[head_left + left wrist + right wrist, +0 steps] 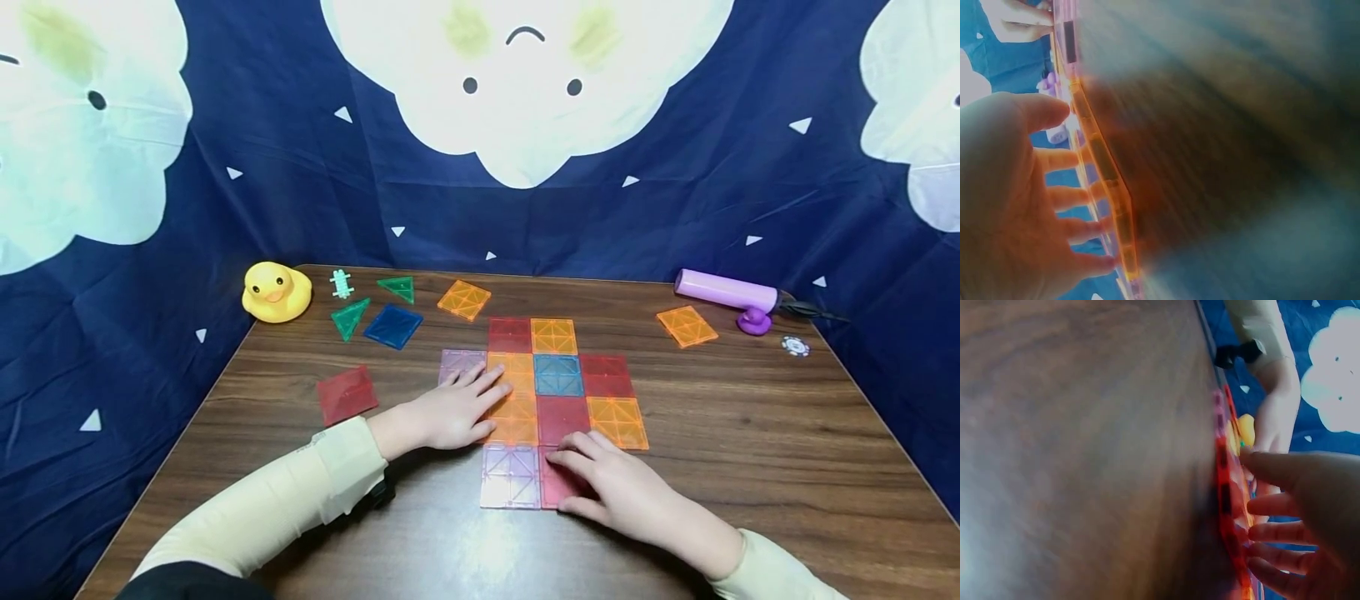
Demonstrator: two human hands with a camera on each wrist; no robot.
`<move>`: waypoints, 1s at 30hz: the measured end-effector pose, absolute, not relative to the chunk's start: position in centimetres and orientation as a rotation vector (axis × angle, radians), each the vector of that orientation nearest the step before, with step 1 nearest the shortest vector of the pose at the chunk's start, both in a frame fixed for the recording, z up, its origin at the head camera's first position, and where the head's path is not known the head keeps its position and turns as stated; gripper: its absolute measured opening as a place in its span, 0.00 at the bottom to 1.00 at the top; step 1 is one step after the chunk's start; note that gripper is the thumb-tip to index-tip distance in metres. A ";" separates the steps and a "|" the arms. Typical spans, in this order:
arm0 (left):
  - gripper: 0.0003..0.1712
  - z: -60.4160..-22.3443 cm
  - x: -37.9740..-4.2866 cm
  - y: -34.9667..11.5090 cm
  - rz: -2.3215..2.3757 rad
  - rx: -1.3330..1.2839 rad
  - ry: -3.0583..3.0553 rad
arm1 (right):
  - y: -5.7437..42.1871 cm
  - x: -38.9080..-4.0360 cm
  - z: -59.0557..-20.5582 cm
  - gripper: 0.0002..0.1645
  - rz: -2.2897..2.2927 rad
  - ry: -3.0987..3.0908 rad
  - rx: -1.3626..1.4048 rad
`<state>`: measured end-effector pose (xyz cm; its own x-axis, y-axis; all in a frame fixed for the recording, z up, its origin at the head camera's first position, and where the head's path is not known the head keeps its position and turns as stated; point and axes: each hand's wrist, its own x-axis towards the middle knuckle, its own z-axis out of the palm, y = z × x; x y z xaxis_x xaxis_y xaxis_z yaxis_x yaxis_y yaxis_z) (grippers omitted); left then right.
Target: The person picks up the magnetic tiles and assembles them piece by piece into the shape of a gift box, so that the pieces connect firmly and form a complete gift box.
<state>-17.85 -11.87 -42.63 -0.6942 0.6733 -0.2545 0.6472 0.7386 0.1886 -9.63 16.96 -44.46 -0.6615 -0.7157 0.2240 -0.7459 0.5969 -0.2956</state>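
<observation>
At lower centre, tiles, judged light, stiff and best edge-held, were touched by the left hand and right hand, fingers spread.

I can read no words, brands or numbers in any of my three views. On my head feed, the round chip at the table's right side carries a dark-and-light printed pattern, too small for me to tell whether it includes figures. The blue cloth bears only printed pictures as far as I can see: white triangles and pale clouds, the middle one with its face upside down from where I look.
</observation>
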 end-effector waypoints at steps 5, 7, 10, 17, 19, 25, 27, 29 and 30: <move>0.39 -42.3 -16.5 -10.8 0.075 1.110 2.662 | 17.9 -11.3 -44.0 0.31 0.822 -2.769 0.983; 0.40 -42.0 -15.4 -10.0 0.049 1.170 2.665 | 18.7 -12.3 -43.7 0.31 0.939 -2.777 0.827; 0.43 -41.7 -13.8 -8.9 0.002 1.273 2.656 | 20.2 -13.7 -43.3 0.32 1.073 -2.796 0.571; 0.46 -42.1 -11.2 -7.1 -0.137 1.406 2.636 | 22.1 -15.3 -42.9 0.38 1.385 -2.898 0.178; 0.46 -42.6 -11.0 -6.8 -0.188 1.421 2.649 | 22.1 -15.3 -43.0 0.37 1.539 -2.870 0.167; 0.45 -43.0 -10.9 -6.4 -0.266 1.466 2.690 | 21.6 -15.2 -42.6 0.35 2.015 -2.673 0.071; 0.45 -43.1 -10.8 -6.3 -0.265 1.480 2.701 | 21.6 -15.4 -42.5 0.35 2.152 -2.598 -0.010; 0.45 -43.2 -10.8 -6.2 -0.263 1.493 2.713 | 21.7 -15.4 -42.4 0.35 2.253 -2.530 -0.071; 0.45 -43.2 -10.8 -6.2 -0.262 1.494 2.717 | 21.8 -15.4 -42.3 0.34 2.286 -2.503 -0.091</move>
<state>-10.77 -6.17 -43.16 -0.5384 0.8359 -0.1066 0.8409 0.5247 -0.1325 -15.45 21.80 -42.34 -0.9677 -0.1274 -0.2176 0.2052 0.1037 -0.9732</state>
